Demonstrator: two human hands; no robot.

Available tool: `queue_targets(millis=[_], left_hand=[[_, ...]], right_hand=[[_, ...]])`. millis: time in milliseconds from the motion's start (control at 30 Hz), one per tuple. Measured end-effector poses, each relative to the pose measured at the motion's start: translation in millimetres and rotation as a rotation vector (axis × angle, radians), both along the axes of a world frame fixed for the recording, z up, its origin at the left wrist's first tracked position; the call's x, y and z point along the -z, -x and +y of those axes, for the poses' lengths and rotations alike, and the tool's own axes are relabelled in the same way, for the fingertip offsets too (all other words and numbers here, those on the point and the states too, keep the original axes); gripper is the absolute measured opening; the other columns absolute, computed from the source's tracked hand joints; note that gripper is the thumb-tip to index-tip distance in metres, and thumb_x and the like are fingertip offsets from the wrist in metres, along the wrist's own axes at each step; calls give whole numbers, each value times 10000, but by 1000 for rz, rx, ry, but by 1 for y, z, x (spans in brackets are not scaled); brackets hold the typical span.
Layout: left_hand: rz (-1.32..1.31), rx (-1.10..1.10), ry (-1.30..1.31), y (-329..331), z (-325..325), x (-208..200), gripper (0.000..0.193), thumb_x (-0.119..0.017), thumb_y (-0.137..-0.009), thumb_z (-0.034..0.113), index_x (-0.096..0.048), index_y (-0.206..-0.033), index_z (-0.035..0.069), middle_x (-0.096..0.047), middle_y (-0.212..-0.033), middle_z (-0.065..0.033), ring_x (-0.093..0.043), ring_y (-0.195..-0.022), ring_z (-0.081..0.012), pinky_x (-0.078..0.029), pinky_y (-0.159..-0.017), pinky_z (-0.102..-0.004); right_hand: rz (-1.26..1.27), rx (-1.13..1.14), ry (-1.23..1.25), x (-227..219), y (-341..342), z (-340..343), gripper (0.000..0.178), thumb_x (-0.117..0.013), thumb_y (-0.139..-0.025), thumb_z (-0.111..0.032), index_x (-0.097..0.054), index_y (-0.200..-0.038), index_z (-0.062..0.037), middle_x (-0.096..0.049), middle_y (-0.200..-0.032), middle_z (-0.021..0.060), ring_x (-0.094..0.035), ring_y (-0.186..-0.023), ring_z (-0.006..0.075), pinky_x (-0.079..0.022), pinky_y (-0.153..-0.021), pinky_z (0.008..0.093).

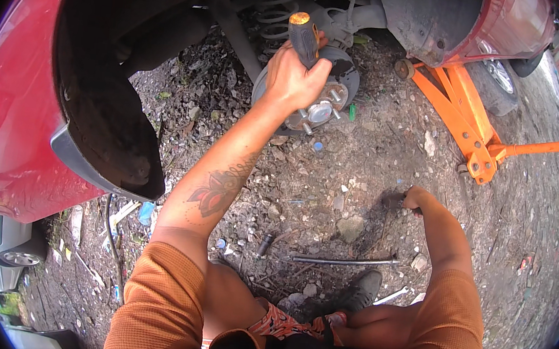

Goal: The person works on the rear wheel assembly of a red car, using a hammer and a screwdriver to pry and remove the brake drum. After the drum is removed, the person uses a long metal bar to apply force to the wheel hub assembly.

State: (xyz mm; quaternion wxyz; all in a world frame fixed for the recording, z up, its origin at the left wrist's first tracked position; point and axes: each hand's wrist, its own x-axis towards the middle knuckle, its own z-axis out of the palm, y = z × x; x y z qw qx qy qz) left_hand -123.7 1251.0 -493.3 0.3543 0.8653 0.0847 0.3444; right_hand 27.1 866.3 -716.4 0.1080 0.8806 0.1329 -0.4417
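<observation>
My left hand [294,77] is wrapped round the grip of a screwdriver [303,37] with a black handle and an orange-yellow end cap. Its handle end points up and away from me, and the blade is hidden. The hand is over the brake drum [342,65], whose hub [320,113] and wheel studs show just below my wrist. Lower and to the right, my right hand [416,198] is closed, with a dark blurred object [393,200] at its fingers; I cannot make out its kind.
A red car body [22,93] with an open wheel arch overhangs the left and top. An orange floor jack [459,115] stands under its right side. On the stony ground lie a metal bar [345,260], a dark socket [265,244] and a blue cap [318,146].
</observation>
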Motion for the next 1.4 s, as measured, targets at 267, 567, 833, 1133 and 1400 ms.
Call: queue_targets(millis=[267, 567, 833, 1133, 1400], left_hand=[[26, -53, 44, 3, -5, -4, 523, -507, -798, 253, -672, -1238, 23, -600, -1379, -160, -468, -1377, -336, -360, -1137, -417], [22, -40, 6, 1, -2, -1, 528, -502, -793, 243, -667, -1237, 8, -605, -1378, -138, -462, -1382, -325, -354, -1147, -423], [18, -102, 3, 0, -7, -2, 485, -520, -808, 248, -693, -1191, 7, -645, -1320, -132, -530, -1318, -327, -399, -1107, -409], [-116, -95, 76, -2, -10, 7, 330, -595, -851, 208, -725, -1051, -20, -727, -1134, -153, -618, -1217, -315, -473, -1020, -393], [-277, -14, 14, -1, 0, 20, 269, -591, -857, 165, -728, -960, -43, -736, -1090, -170, -614, -1230, -325, -476, -1026, -413]], right_hand=[[15, -16, 25, 4, 0, 4, 249, -597, -877, -141, -697, -1015, 40, -692, -724, 177, -693, -575, 256, -576, -557, 401], [36, 20, 37, 6, -2, 5, 241, -580, -921, -125, -674, -1072, 38, -630, -622, 177, -642, -503, 267, -528, -455, 418], [23, 25, 27, -4, 3, 7, 219, -582, -923, -125, -673, -1056, 23, -627, -629, 166, -635, -507, 264, -522, -452, 410], [30, 4, 87, 1, 0, 7, 241, -590, -920, -125, -691, -1099, 1, -640, -671, 173, -640, -518, 266, -527, -458, 415], [-116, 140, -250, -29, -3, 20, 348, -620, -909, -127, -643, -1243, -32, -660, -726, 170, -635, -481, 242, -546, -444, 407]])
